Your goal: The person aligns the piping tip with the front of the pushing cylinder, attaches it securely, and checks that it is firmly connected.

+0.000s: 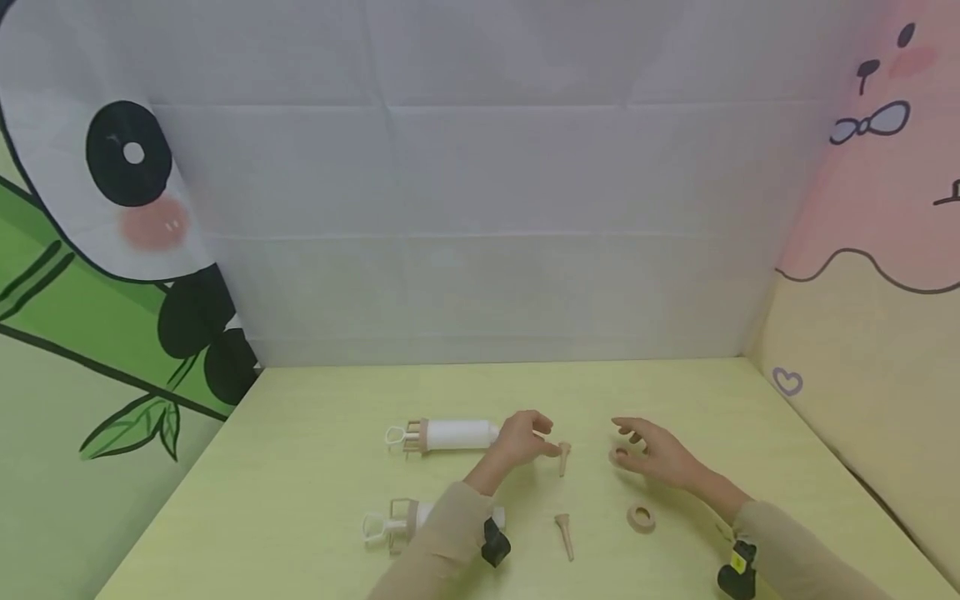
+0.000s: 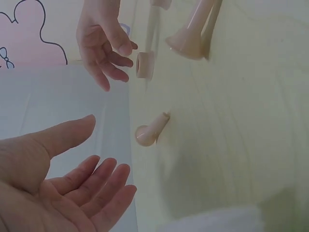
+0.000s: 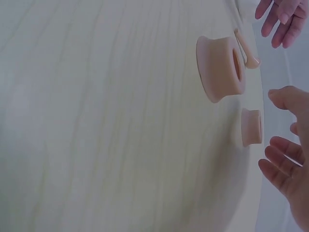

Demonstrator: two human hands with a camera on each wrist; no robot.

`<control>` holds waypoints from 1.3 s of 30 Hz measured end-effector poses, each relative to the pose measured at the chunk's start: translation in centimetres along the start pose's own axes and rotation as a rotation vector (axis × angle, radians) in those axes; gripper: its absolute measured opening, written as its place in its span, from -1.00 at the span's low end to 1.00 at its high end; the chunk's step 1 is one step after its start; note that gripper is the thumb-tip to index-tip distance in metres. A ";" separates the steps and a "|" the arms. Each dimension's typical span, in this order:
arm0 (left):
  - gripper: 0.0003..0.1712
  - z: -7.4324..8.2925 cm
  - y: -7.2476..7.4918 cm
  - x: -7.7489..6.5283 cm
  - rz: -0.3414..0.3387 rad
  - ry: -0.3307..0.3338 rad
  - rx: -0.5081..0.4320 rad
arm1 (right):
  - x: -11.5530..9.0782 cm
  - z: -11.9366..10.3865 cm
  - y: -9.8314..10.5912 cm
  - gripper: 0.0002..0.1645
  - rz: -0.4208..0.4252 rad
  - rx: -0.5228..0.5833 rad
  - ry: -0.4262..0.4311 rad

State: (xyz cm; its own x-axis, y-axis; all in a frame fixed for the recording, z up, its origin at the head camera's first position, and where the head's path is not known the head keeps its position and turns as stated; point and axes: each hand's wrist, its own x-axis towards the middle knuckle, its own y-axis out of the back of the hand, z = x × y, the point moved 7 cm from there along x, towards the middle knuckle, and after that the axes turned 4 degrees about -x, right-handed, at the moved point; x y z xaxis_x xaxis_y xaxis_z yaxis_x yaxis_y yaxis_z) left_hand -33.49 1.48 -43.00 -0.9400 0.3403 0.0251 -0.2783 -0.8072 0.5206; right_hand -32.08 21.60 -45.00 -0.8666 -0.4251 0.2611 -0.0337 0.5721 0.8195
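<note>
My left hand (image 1: 527,439) hovers over the table, fingers loosely bent and nothing in them. Its thumb is nearest the far tan funnel-shaped nozzle (image 1: 564,460), which also lies beyond the fingers in the left wrist view. Across from it, my right hand (image 1: 662,456) hangs with relaxed, spread fingers beside the far tan ring (image 1: 617,456), partly hidden by the hand. In the right wrist view, that ring (image 3: 251,127) stands apart from the fingers. A nearer tan ring (image 1: 641,518) and a second nozzle (image 1: 565,536) lie closer to me.
Left of the nozzles lies a white syringe-like tube (image 1: 457,435) with a tan collar and ring handle. A similar tube (image 1: 412,518) lies nearer, partly covered by my left sleeve (image 1: 442,537). A pale cloth wall (image 1: 487,292) stands behind the yellow table (image 1: 262,500).
</note>
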 end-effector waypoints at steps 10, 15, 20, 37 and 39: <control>-0.53 -0.7 -1.5 0.1 -0.033 0.023 -0.047 | -0.2 0.3 -0.1 -0.34 -0.002 0.010 -0.035; -0.50 -1.3 -2.0 0.4 -0.048 0.050 -0.038 | -0.2 0.3 -0.4 -0.34 -0.008 0.029 -0.026; -0.54 -1.8 -2.3 0.7 -0.041 0.071 -0.056 | -0.2 0.3 -0.7 -0.34 -0.006 0.034 -0.009; -0.72 -1.3 -2.9 0.8 0.108 0.094 0.283 | -0.1 0.7 -1.3 -0.44 0.014 0.004 0.023; -0.77 -1.3 -3.0 0.8 0.114 0.093 0.308 | -0.1 0.7 -1.3 -0.45 0.013 0.001 0.029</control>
State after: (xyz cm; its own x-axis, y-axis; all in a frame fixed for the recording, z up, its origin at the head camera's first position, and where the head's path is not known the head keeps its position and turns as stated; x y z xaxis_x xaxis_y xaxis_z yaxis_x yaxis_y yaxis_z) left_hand -33.68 3.58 -45.61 -0.9796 0.1991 0.0279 -0.1106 -0.6495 0.7523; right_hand -32.31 21.41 -46.47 -0.8524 -0.4374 0.2865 -0.0226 0.5783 0.8155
